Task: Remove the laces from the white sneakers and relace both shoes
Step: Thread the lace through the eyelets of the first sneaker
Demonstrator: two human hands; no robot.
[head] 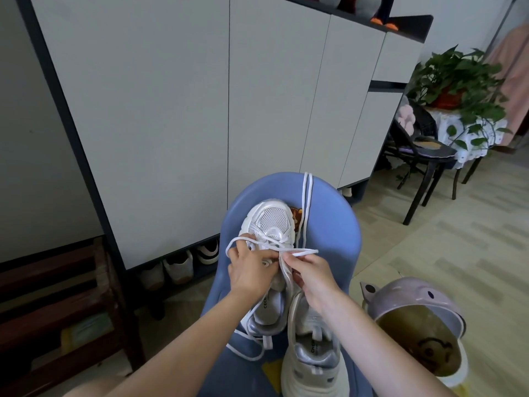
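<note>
Taking the blue plastic chair (337,233) as reference. Left of it, a dark wooden rack (57,296) is standing, and pairs of shoes (177,267) are sitting under the white cabinet (183,110) behind it.

On the chair seat, my left hand (250,272) is pressing on the first white sneaker (270,224), whose toe is pointing toward the chair back; its fingers are curling around a loop of white shoelace (243,240) at the eyelets. My right hand (310,275) is pinching the lace's other end between thumb and fingertips, just beside the left hand. The second white sneaker (310,356) is lying at the seat's near edge, touching the first. A loose white lace (306,202) is hanging over the chair back.

Right of the chair, a pink stool (415,308) is tipping on its side; farther off, a potted plant (461,81) is sitting on a small table.
</note>
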